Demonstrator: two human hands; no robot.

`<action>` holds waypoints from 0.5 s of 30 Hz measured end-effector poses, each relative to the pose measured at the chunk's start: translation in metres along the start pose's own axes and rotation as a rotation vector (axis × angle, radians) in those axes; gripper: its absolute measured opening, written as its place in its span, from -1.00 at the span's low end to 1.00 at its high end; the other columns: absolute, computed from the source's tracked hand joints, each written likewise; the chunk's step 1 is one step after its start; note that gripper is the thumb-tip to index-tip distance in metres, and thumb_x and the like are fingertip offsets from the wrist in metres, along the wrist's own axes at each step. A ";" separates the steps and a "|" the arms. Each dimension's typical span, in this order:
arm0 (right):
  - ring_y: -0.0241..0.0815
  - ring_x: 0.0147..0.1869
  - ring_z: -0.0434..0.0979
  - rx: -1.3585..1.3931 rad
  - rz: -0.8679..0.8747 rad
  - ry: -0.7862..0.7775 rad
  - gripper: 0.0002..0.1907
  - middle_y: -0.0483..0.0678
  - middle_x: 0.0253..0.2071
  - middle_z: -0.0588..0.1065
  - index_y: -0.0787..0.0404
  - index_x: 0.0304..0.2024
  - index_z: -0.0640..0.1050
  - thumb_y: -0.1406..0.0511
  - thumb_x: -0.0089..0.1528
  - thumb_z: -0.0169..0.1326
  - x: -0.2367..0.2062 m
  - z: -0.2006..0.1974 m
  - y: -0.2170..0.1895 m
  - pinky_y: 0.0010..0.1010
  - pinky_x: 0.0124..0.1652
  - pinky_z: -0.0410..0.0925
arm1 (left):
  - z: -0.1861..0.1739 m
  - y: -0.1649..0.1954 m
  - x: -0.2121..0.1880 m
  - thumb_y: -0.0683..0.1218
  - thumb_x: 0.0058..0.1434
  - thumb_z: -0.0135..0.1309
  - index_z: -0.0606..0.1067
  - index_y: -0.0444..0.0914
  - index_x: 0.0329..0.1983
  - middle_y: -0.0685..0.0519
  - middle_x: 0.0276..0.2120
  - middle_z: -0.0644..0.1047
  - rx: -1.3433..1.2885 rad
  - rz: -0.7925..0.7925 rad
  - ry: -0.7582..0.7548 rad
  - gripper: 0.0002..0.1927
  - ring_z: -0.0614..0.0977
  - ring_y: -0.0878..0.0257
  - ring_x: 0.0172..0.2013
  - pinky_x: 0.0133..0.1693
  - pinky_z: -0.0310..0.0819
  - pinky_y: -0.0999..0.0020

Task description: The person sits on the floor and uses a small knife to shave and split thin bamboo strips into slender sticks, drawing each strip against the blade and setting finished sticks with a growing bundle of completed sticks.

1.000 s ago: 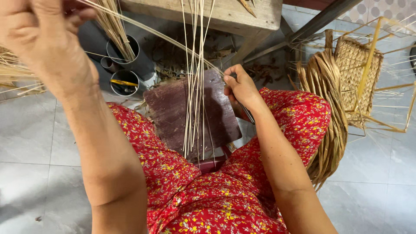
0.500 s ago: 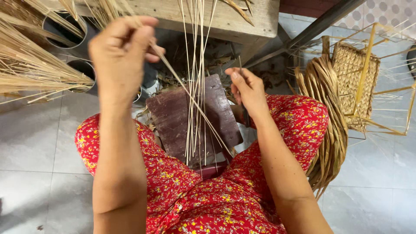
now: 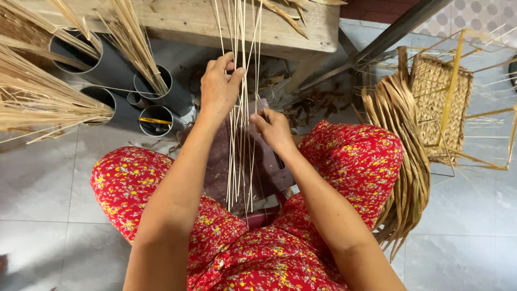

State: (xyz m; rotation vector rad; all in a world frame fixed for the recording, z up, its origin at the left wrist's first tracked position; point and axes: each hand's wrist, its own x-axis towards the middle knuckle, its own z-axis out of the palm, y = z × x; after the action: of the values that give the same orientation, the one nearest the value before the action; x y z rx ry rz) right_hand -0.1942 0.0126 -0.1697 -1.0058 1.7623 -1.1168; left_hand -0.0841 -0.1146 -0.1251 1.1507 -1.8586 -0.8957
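On my lap: thin reeds [image 3: 240, 156] stand upright over a dark board [image 3: 223, 161].
Left hand [image 3: 218, 86]: I pinch the reeds.
Right hand [image 3: 273, 129]: fingers curled on them lower down.
Care: I'd keep strands parallel, evenly spaced.

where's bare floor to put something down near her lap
Bare grey tile lies left of the red floral lap, below the grey tubes. More bare tile lies right of the strip bundle. It is crowded between the left hand, right hand and thin sticks, and under the wooden bench, where scraps litter the floor.
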 end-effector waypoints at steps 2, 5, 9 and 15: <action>-0.36 -0.52 0.40 -0.090 0.055 -0.021 -0.69 -0.11 -0.59 0.49 0.33 -0.41 0.58 0.22 0.31 0.18 0.005 0.001 -0.001 -0.45 -0.45 0.29 | 0.001 -0.007 0.000 -0.09 0.27 0.23 0.43 -0.34 0.24 -0.18 0.04 0.53 0.057 -0.072 0.028 -0.50 0.72 0.09 -0.19 -0.10 0.55 0.22; -0.19 -0.45 0.55 -0.230 0.091 -0.001 -0.75 0.00 -0.52 0.57 0.26 -0.26 0.61 0.18 0.27 0.16 0.006 0.003 -0.004 -0.33 -0.34 0.39 | 0.001 -0.016 0.001 -0.04 0.21 0.23 0.37 -0.33 0.30 -0.21 0.08 0.47 0.116 -0.236 0.039 -0.38 0.68 0.03 -0.14 -0.07 0.56 0.18; 0.10 -0.25 0.62 -0.343 0.033 0.047 -0.73 0.15 -0.35 0.60 0.24 -0.14 0.60 0.19 0.23 0.19 0.001 0.007 -0.016 -0.15 -0.19 0.42 | 0.006 -0.023 -0.006 0.03 0.24 0.24 0.37 -0.37 0.29 -0.29 0.05 0.51 0.274 -0.275 0.013 -0.37 0.58 -0.18 0.02 0.04 0.45 0.05; 0.31 -0.06 0.58 -0.479 0.042 -0.044 -0.67 0.29 -0.21 0.58 0.15 0.05 0.56 0.21 0.26 0.17 -0.012 0.011 -0.037 0.03 -0.07 0.40 | 0.020 -0.015 -0.021 0.08 0.34 0.15 0.41 -0.32 0.27 -0.21 -0.14 0.63 0.128 -0.421 -0.166 -0.45 0.65 -0.09 -0.10 0.00 0.47 0.09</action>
State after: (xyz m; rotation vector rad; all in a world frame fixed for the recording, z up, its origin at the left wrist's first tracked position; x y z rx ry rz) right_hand -0.1728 0.0091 -0.1355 -1.2529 2.0537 -0.6485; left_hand -0.0897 -0.0973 -0.1520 1.6290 -1.8577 -1.1436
